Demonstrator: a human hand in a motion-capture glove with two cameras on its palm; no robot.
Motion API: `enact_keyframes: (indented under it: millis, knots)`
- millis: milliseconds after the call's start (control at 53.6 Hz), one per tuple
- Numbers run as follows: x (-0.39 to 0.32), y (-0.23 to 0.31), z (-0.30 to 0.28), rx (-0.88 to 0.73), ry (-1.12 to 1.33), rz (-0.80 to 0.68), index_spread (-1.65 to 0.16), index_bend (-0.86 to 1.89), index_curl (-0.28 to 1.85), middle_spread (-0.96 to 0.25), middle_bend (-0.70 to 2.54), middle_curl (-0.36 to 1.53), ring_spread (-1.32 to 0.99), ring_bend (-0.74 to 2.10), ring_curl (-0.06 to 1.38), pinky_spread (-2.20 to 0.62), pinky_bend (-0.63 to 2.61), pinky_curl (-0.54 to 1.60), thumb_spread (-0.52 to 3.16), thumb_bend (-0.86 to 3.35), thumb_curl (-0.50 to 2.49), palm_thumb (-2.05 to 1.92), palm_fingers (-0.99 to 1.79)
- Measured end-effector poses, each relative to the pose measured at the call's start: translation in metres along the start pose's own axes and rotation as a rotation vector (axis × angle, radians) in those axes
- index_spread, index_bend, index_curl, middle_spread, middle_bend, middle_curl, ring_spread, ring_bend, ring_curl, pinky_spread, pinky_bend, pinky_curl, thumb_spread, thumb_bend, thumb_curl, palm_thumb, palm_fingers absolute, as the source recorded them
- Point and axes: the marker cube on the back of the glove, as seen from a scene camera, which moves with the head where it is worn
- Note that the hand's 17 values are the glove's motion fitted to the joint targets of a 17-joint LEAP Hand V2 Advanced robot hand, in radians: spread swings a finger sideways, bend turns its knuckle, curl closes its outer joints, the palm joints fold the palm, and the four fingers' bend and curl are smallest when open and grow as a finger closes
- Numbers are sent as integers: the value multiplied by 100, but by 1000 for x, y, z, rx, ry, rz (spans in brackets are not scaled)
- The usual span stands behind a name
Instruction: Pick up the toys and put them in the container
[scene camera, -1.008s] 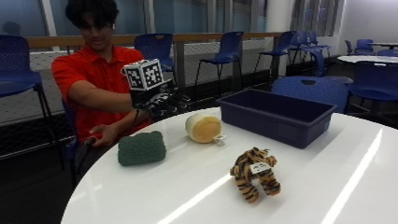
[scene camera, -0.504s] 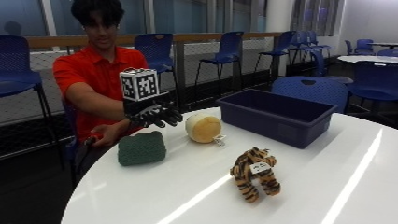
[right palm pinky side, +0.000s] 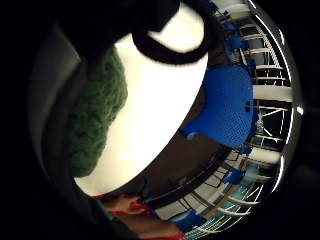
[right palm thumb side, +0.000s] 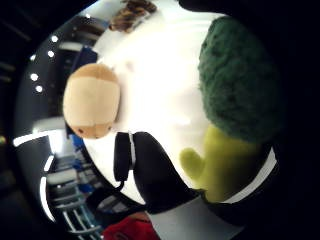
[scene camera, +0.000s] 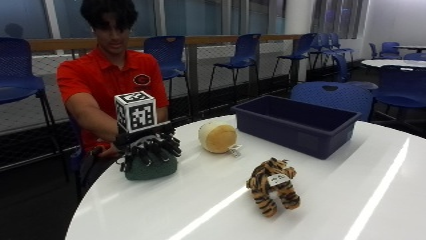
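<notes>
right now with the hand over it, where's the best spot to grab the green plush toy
Take the green plush toy across its rounded green top, coming straight down. It lies low on the white table with its broad bumpy top facing up, and the gloved right hand is already above it with fingers spread over that top. The yellow-green part beneath looks narrower, probably a poorer hold.

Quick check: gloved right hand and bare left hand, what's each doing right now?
Right hand: over the green plush toy, fingers draped onto it; grip not yet closed.
Left hand: mostly hidden below the table edge; cannot tell.
</notes>
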Motion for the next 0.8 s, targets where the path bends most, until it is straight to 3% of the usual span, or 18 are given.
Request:
enact_keyframes:
  millis: [205,429,616,672,803]
  knots:
    - [8,5,18,-65,-32,17,-36,11,24,-10,9,25,-4,19,18,7,114,46,102,-7,14,-8,-9]
    - [4,5,18,-98,-10,46,-38,11,21,-7,16,23,-3,53,28,2,114,45,110,-2,19,-2,-1]
    - [-2,2,15,-20,-13,13,-41,16,21,-14,24,28,-19,79,34,-24,105,40,136,9,27,16,32]
    - [-3,3,16,27,-27,-15,-41,15,21,-19,29,30,-27,84,36,-30,111,41,144,16,31,27,53]
    - [-5,1,13,116,-43,-57,-41,25,25,-30,45,37,-42,95,40,-36,111,42,128,27,46,57,89]
